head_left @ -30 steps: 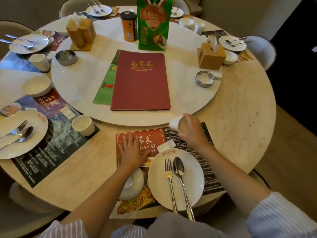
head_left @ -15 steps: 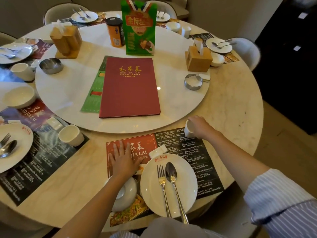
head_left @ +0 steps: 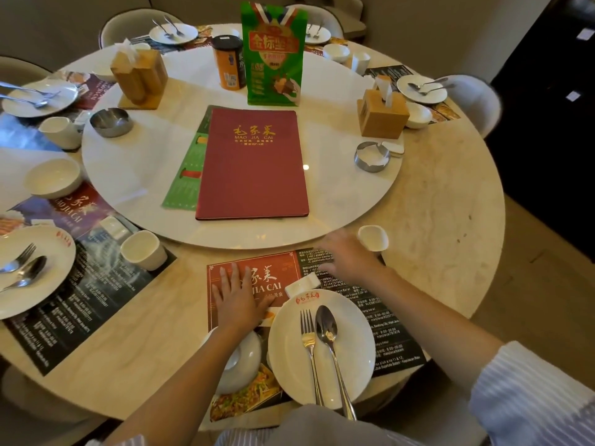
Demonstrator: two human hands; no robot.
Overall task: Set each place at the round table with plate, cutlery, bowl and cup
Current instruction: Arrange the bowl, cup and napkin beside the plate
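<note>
At the near place a white plate carries a fork and a spoon on a printed placemat. A white bowl lies upside down left of the plate, partly under my left forearm. My left hand rests flat, fingers spread, on the red part of the mat. A small white cup stands upright at the mat's far right corner. My right hand, blurred and with relaxed fingers, hovers just left of the cup and holds nothing. A white chopstick rest lies by the plate's far rim.
A white turntable holds a red menu, a green bag, an orange can, two wooden napkin boxes and two metal ashtrays. Set places ring the table, the nearest one at the left with a plate, cup and bowl.
My right hand set the cup down upright at the mat's far right corner, let go of it and drew back to the left. My left hand has stayed on the mat.
</note>
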